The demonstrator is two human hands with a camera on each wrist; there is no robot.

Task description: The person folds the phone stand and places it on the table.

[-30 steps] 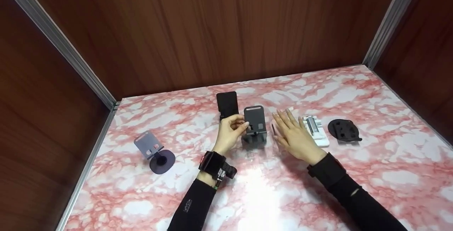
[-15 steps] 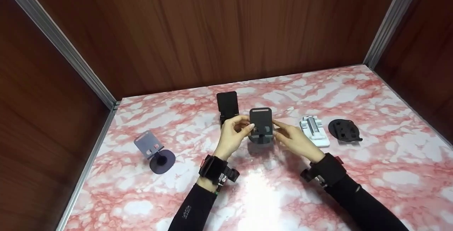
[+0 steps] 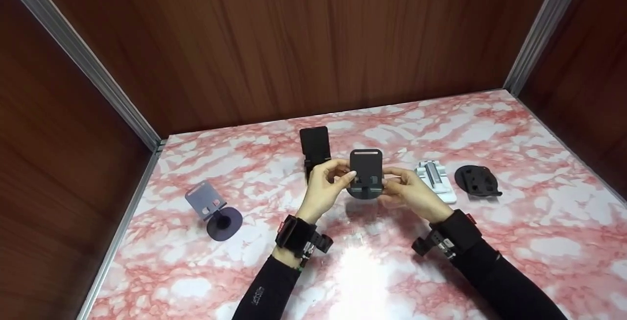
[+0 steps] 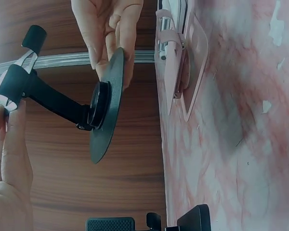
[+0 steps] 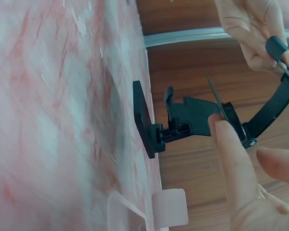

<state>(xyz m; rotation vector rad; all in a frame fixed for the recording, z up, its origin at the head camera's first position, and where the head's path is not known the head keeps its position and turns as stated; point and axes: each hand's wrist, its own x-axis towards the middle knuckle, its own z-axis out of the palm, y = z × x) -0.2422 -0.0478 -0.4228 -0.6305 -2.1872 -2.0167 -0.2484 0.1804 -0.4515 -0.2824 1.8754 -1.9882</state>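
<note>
A dark grey phone stand (image 3: 366,163) with a round base is held above the table between both hands. My left hand (image 3: 319,190) pinches the left edge of its slotted plate. At the other side, my right hand (image 3: 416,195) grips the round base, partly hidden behind the stand in the head view. In the left wrist view the disc base (image 4: 111,110) stands tilted, with the other hand's fingers on either side of it. The right wrist view has the index finger against the disc and the stand's bent arm (image 5: 269,111) rising from it.
Behind my left hand stands a black phone stand (image 3: 315,142). A purple-grey stand (image 3: 224,223) is at the left. Right of my right hand lie a white folded stand (image 3: 435,183) and a black round folded one (image 3: 476,181). A pink stand (image 4: 195,67) shows near the right hand.
My right hand, earlier spread flat over the pink stand, has turned and taken hold of the grey stand's base. The grey stand and my left hand have shifted slightly right.
</note>
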